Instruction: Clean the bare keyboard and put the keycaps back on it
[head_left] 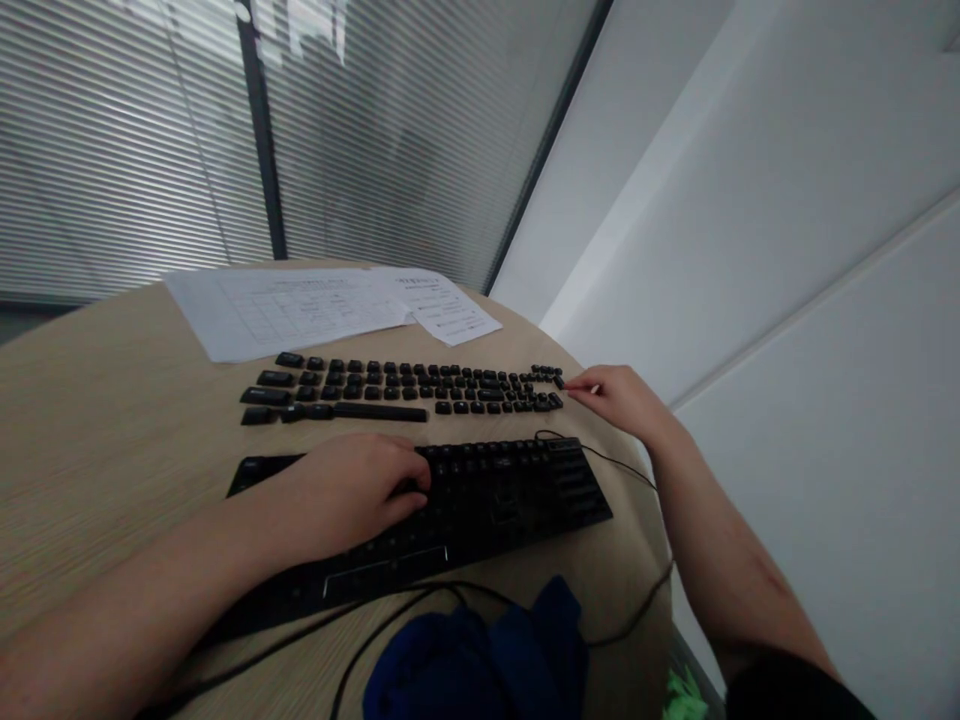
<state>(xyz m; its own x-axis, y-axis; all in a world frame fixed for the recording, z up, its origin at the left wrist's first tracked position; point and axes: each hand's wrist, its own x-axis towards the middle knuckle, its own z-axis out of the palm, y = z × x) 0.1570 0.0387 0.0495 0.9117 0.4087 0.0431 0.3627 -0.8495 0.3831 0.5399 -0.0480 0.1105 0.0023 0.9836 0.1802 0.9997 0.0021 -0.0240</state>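
Note:
A black keyboard (517, 500) lies at a slant on the round table, much of its key area bare of caps, with keycaps still along its far edge. My left hand (367, 490) rests over its middle with the fingers curled down; whatever is at the fingertips is hidden. Beyond the keyboard, loose black keycaps (394, 380) lie in several rows, with a long spacebar (380, 411) in the nearest row. At the right end of these rows, my right hand (611, 395) has thumb and fingers pinched at a small black keycap (559, 382).
Printed papers (300, 305) lie behind the keycap rows on the wooden table (97, 400). A dark blue cloth (480, 650) sits at the near edge, beside a black cable (390, 630). A white wall (787, 250) stands close on the right; window blinds (390, 130) are behind.

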